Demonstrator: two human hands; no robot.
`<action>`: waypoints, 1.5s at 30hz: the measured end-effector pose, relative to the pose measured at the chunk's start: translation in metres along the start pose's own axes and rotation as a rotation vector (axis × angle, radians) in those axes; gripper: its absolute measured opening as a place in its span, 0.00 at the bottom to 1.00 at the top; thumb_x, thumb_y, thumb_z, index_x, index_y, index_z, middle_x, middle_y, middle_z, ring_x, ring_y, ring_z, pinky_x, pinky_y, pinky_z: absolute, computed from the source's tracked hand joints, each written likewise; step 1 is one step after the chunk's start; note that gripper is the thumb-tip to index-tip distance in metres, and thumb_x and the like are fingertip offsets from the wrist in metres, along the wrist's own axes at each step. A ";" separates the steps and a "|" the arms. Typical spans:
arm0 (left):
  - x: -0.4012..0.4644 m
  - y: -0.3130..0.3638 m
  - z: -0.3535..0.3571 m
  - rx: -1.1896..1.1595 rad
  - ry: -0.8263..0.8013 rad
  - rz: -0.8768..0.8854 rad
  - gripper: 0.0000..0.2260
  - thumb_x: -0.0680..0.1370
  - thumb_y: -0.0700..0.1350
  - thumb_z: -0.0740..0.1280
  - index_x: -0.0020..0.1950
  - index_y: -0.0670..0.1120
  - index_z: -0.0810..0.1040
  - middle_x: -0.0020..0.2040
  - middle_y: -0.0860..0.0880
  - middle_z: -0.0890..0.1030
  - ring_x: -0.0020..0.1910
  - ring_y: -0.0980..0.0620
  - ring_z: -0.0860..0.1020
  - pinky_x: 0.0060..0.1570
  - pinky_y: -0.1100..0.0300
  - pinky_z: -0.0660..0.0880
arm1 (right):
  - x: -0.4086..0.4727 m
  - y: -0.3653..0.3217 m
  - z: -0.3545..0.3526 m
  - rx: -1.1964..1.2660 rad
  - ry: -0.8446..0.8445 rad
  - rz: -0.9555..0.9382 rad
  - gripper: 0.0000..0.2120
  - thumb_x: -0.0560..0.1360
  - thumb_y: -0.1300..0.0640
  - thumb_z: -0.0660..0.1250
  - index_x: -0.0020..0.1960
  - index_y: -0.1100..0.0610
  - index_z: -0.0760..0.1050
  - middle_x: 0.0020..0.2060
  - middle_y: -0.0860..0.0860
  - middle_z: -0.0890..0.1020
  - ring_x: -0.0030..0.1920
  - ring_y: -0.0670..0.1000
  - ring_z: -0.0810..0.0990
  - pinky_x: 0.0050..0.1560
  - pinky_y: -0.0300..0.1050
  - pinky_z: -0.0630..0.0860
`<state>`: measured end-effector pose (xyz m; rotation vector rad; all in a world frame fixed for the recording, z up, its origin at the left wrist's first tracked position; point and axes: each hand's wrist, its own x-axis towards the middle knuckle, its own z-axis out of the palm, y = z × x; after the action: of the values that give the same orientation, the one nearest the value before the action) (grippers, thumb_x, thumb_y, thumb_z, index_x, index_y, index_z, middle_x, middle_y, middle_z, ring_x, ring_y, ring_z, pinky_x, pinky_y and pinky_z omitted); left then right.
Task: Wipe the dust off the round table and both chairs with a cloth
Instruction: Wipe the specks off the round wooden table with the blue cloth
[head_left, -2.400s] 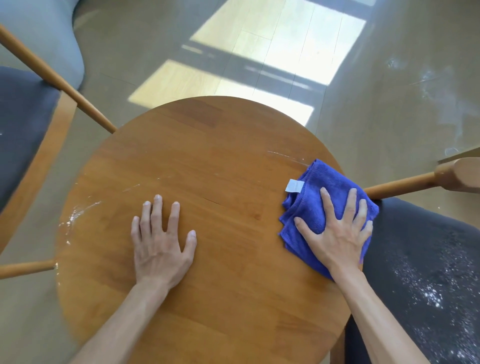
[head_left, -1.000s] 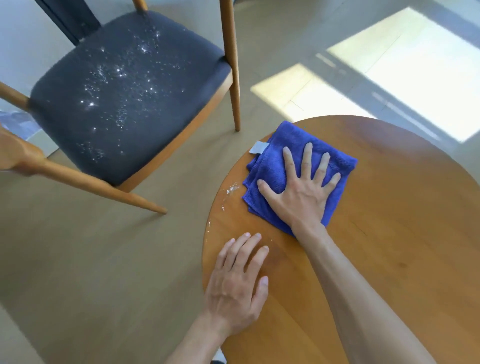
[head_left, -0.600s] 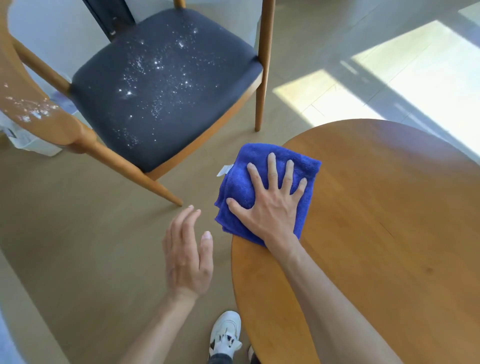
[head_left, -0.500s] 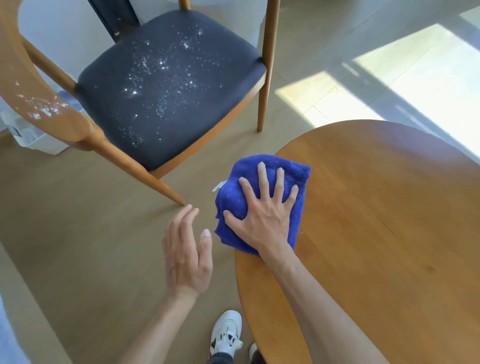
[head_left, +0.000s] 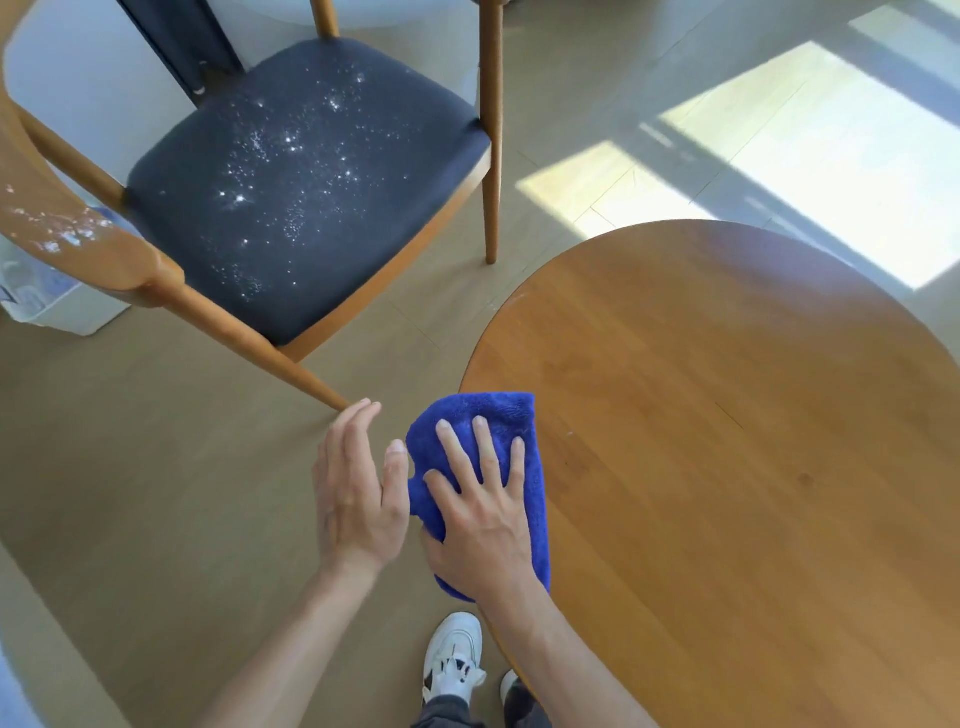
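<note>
A bright royal-blue cloth (head_left: 506, 415) is lying under my right hand (head_left: 480, 512). The round counter (head_left: 727, 415) is showing warm honey-brown wood grain. The chair (head_left: 291, 171) is wearing a dark charcoal seat speckled with white dust, framed in light tan wood. My shoe (head_left: 453, 656) is showing white with black accents.

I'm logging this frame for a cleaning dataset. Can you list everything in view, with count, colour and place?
round table: one, brown wood, right.
cloth: one, blue, at the table's left edge, overhanging it.
chair: one, wooden frame, dark seat with white specks, upper left.
armrest: one, wood, white specks, far left.
white container: one, on the floor behind the armrest.
shoes: two, white and black, bottom.
left hand: fingers straight, off the table's edge beside the cloth.
right hand: flat on the cloth.
</note>
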<state>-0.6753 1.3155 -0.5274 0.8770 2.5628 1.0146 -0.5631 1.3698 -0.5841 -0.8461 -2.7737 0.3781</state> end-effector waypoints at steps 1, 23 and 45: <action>0.000 0.002 0.002 -0.003 -0.007 0.002 0.23 0.77 0.51 0.54 0.66 0.39 0.71 0.66 0.43 0.73 0.66 0.44 0.71 0.65 0.44 0.67 | -0.007 0.001 0.000 0.005 -0.007 -0.014 0.11 0.68 0.51 0.66 0.49 0.53 0.78 0.73 0.52 0.68 0.76 0.61 0.57 0.69 0.71 0.56; -0.014 0.049 0.075 -0.097 -0.118 -0.273 0.21 0.82 0.51 0.54 0.74 0.48 0.62 0.73 0.48 0.66 0.65 0.52 0.69 0.61 0.58 0.64 | -0.099 0.186 -0.083 -0.177 0.146 0.537 0.24 0.72 0.48 0.60 0.66 0.53 0.76 0.72 0.55 0.69 0.73 0.61 0.64 0.71 0.67 0.58; 0.000 0.028 0.060 -0.476 -0.063 -0.595 0.21 0.75 0.57 0.52 0.66 0.54 0.70 0.61 0.50 0.79 0.60 0.49 0.76 0.63 0.46 0.72 | -0.176 0.110 -0.058 -0.376 0.192 0.862 0.26 0.76 0.44 0.56 0.68 0.56 0.74 0.72 0.59 0.67 0.72 0.65 0.65 0.66 0.70 0.60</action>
<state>-0.6371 1.3636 -0.5514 0.0155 2.1583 1.2712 -0.3479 1.3683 -0.5861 -2.0291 -2.1869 -0.1151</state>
